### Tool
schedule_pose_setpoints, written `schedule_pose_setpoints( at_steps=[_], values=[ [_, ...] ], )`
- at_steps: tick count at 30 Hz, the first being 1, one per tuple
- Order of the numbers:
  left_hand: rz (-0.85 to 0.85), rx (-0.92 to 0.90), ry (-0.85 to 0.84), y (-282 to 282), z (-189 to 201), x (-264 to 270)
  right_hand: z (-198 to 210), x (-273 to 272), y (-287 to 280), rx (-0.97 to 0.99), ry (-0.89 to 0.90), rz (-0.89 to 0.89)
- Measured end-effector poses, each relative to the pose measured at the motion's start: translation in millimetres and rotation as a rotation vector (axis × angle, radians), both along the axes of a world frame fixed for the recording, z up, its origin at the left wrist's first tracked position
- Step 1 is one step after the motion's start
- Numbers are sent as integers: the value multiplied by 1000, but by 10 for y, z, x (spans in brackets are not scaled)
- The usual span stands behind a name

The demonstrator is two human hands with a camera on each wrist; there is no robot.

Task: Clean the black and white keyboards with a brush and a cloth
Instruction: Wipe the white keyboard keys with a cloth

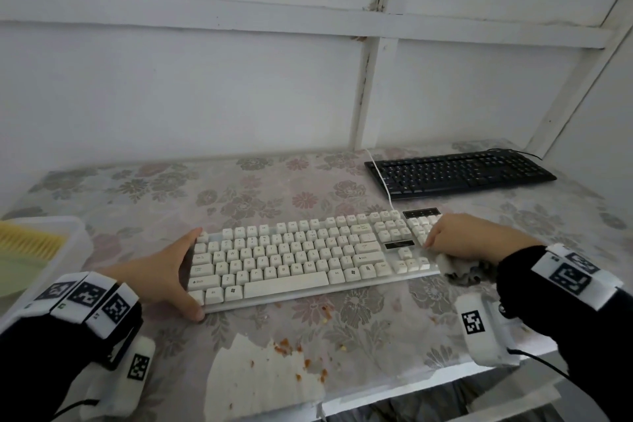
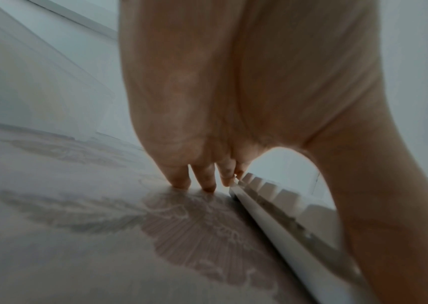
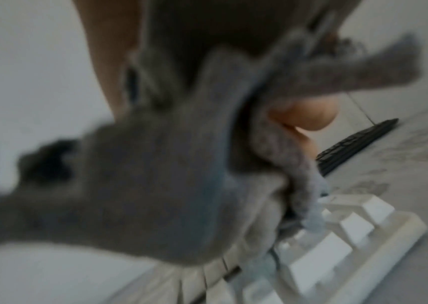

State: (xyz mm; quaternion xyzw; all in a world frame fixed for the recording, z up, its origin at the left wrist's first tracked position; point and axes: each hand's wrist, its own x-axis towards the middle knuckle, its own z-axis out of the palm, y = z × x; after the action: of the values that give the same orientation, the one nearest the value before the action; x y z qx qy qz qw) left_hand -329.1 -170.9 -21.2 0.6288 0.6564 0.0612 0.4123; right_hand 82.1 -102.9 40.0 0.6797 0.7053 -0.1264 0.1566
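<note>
Floral table (image 1: pixel 260 188): two keyboards, one cloth (image 1: pixel 459 269), two hands.

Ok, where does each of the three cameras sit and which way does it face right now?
Head: worn high, looking forward and down at the white keyboard, black keyboard, left hand and right hand.
Left wrist: low, looking along the fingers beside the keyboard's left end.
Right wrist: looking along the hand, mostly filled by the grey cloth.
Shared: all show the white keyboard.

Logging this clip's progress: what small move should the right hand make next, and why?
Probably sweep the cloth leftward along the white keyboard: the right hand holds it at the number-pad end while the left hand braces the other end.
</note>
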Motion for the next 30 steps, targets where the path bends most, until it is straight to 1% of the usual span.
schedule_pose_setpoints(
  at_steps=[2,5,8,10,12,14,17,20,25,28,30],
  values=[
    [3,1,0,3,-3,1,91,95,2,21,1,-8],
    [7,-5,-8,4,-19,-3,122,233,1,99,119,-48],
    [12,-7,-9,2,-24,-9,12,186,-31,133,202,18],
    [13,-8,-15,3,-17,-5,-135,107,-65,143,169,92],
    [15,-10,-20,0,-13,-3,-267,45,-96,207,42,158],
    [14,-10,-16,-1,-7,-3,-310,27,-106,247,-25,198],
    [14,-15,-13,-9,-3,1,-271,109,-103,203,1,248],
    [12,-17,-18,-11,-6,1,-237,263,-98,218,64,288],
    [21,-16,-26,-10,-14,-5,-231,496,-120,225,166,273],
    [20,-17,-20,-15,-8,-3,-249,582,-106,229,160,273],
    [18,-14,-16,-16,-3,-3,-249,689,-69,238,156,242]
  ],
)
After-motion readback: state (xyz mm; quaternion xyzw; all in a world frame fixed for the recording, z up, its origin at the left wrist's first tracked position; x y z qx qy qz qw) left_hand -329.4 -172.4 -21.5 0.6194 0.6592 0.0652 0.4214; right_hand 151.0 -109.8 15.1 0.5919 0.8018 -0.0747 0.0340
